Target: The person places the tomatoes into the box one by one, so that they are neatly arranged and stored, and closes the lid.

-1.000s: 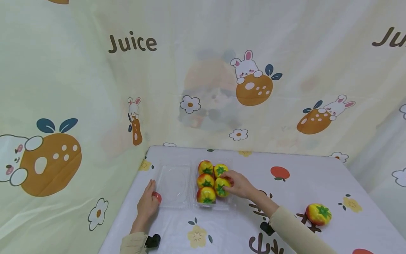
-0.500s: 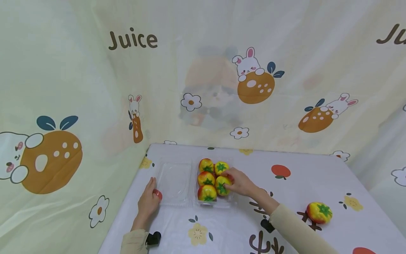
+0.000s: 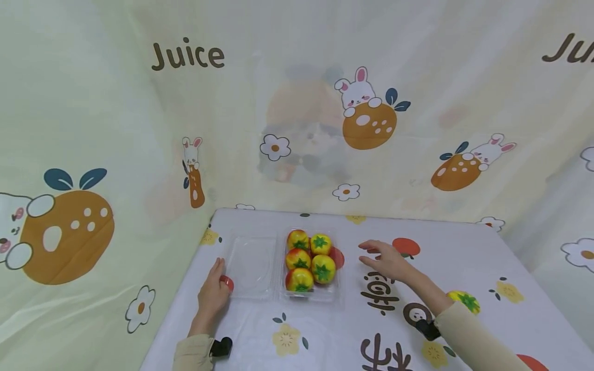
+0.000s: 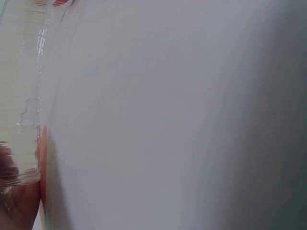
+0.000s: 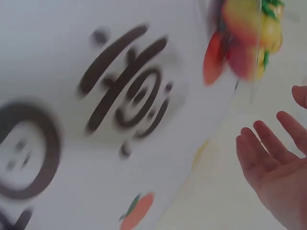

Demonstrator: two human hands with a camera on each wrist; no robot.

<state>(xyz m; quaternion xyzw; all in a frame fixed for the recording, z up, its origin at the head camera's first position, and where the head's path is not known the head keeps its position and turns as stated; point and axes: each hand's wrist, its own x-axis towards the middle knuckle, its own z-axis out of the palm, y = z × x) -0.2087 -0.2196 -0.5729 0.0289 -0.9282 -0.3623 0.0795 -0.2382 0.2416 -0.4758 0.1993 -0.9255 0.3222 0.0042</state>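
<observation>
A clear plastic clamshell box (image 3: 310,296) lies unfolded on the table, its lid (image 3: 252,265) flat on the left. Several red-and-yellow toy fruits with green star-shaped leaf caps, such as the near-left fruit (image 3: 299,280), sit inside in two columns. My left hand (image 3: 212,296) rests at the lid's left edge with fingers straight. The left wrist view shows it against the lid's wall (image 4: 24,86). To the right of the box, my right hand (image 3: 389,262) hovers with fingers spread and holds nothing. Another toy fruit (image 3: 465,300) lies farther right, partly hidden by my right forearm.
A white tablecloth (image 3: 287,319) printed with flowers, fruit and lettering covers the table. Printed curtains (image 3: 315,154) hang behind the table and to its sides. The red round shapes by the lid and the box look like cloth prints.
My right hand has let go of the near fruit in the right column and moved right, away from the box. That fruit stays inside. The left hand keeps its place at the lid.
</observation>
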